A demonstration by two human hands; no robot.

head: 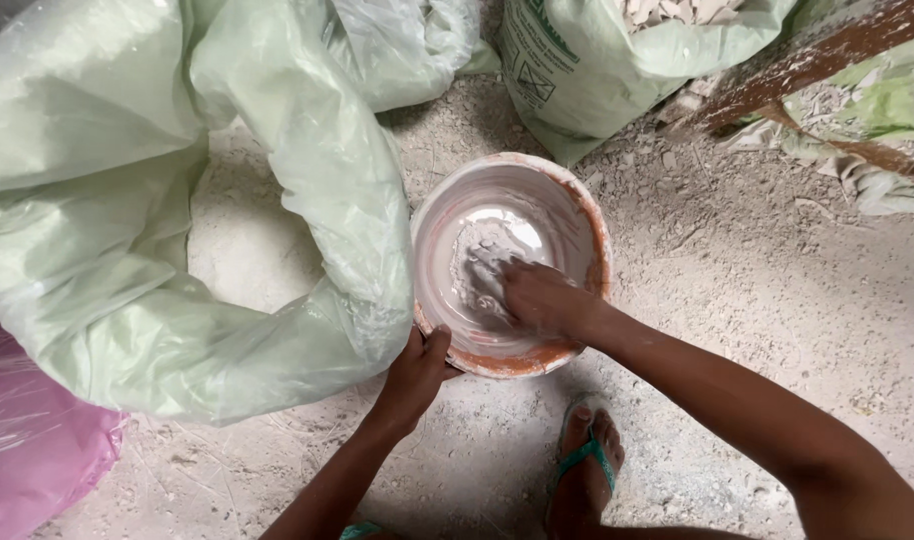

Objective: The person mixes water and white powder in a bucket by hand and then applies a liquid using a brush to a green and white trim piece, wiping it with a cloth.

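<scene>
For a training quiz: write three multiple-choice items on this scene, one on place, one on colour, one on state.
1. Where is the right hand?
A. inside the bucket
B. on a bag
C. on the ground

2. What colour is the bag at the lower left?
A. blue
B. pink
C. black

3. What is the left hand doing?
A. hanging free
B. lifting a bag
C. gripping the bucket rim

Answers: 1 A, its fingers are in the white paste in the bucket; 2 B, the pink bag lies beside the large green bag; 3 C, the fingers curl over the near rim.
</scene>
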